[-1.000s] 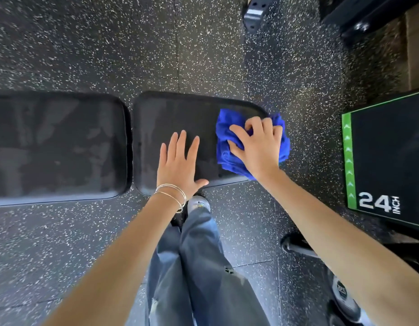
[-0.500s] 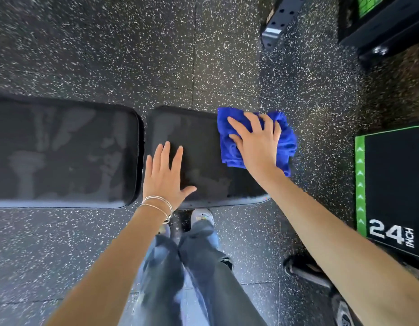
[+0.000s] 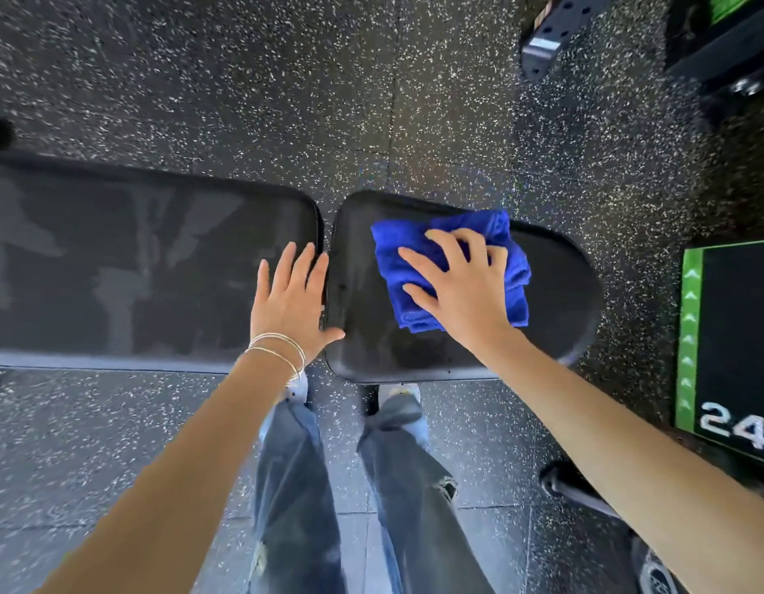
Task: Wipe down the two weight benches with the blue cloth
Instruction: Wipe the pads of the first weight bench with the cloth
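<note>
A black weight bench lies across the view in two pads: a long back pad (image 3: pixel 136 267) on the left and a shorter seat pad (image 3: pixel 555 293) on the right. Both pads show damp streaks. The folded blue cloth (image 3: pixel 414 259) lies on the middle of the seat pad. My right hand (image 3: pixel 461 285) presses flat on the cloth with fingers spread. My left hand (image 3: pixel 292 297), with thin bracelets at the wrist, rests flat with straight fingers on the right end of the back pad, beside the gap between the pads.
A black and green plyo box (image 3: pixel 731 349) marked 24 stands at the right. A black rack foot (image 3: pixel 551 32) and more equipment (image 3: pixel 722 40) sit at the top right. Dumbbells (image 3: pixel 654 572) lie at the bottom right. My legs (image 3: pixel 371 486) stand before the bench on speckled rubber floor.
My right hand has slid the blue cloth left, from the seat pad's right end to its middle. My left hand has moved left off the seat pad onto the back pad.
</note>
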### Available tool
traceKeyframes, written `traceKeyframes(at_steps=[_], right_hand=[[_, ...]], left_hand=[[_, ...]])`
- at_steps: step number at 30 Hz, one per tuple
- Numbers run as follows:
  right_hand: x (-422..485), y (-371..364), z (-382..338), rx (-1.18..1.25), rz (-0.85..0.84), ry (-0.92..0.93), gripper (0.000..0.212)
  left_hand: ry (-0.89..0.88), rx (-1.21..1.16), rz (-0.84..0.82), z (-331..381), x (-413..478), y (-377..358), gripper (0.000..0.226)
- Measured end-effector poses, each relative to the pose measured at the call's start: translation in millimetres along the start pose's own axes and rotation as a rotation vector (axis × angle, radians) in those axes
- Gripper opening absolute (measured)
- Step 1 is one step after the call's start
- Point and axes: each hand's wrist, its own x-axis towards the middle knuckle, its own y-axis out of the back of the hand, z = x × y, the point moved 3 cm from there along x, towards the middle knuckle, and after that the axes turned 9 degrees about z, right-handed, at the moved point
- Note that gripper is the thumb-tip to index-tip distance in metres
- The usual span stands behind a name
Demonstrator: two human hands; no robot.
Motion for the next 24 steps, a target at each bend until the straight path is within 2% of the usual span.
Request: traceKeyframes(at_steps=[3,7,9,12,15,20,24], right_hand=[[13,-2,-7,-0.042,0.003,-0.061,0.033],[67,-22,-27,-0.036,-0.133,-0.308,0.039],[93,-34,-40,-0.038,-0.171,-0.366,0.041],[104,-40,-55,-0.085,-0.185,-0.317,0.041],[80,-31,-62,-0.068,-0.121,-0.262,0.037],[1,-20,-105,-0.077,0.006,-0.101,0.032],[-60,-20,-142,-0.115,-0.011,0.002,0.031]], left_hand=[[-0.031,0.036,-0.02,-18,1,-2,0.112],[-0.043,0.058,-0.031,-46,5,-4,0.116],[-0.069,0.067,-0.031,-54,8,-5,0.117],[-0.118,0.07,-0.054,-58,14,-9,0.118],[-0.14,0.074,-0.055,-60,14,-15,0.118],[-0.157,0.098,-0.029,-60,15,-15,0.116],[-0.16,0.094,-0.051,-60,15,-14,0.116]])
